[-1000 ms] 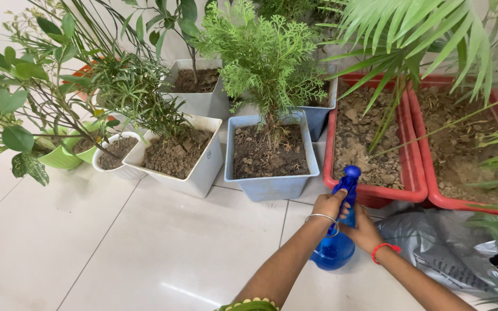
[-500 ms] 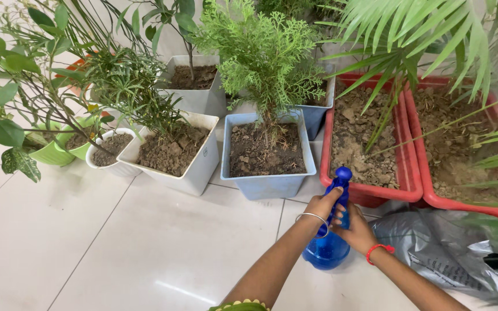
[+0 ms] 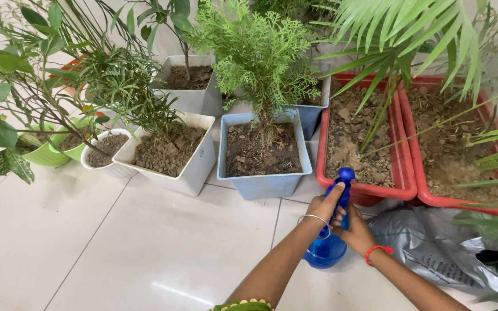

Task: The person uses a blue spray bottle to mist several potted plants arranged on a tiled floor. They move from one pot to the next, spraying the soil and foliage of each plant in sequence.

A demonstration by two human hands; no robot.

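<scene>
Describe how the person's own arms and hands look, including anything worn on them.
Both forearms are bare, with no sleeves or gloves. The left hand has a thin silver metal bangle around its wrist. The right hand has a red thread band around its wrist. No rings or markings are clear.

White tiled floor [image 3: 116,253] bears soil-filled planters [image 3: 263,158] and a grey bag [image 3: 433,247]

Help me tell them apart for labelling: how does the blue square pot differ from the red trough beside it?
The blue square pot is compact and holds a bushy, feathery green shrub; the red trough is long and holds a palm with thin stems. The blue pot's soil looks darker, the trough's paler and lumpier. Both stand on the tiled floor.
</scene>
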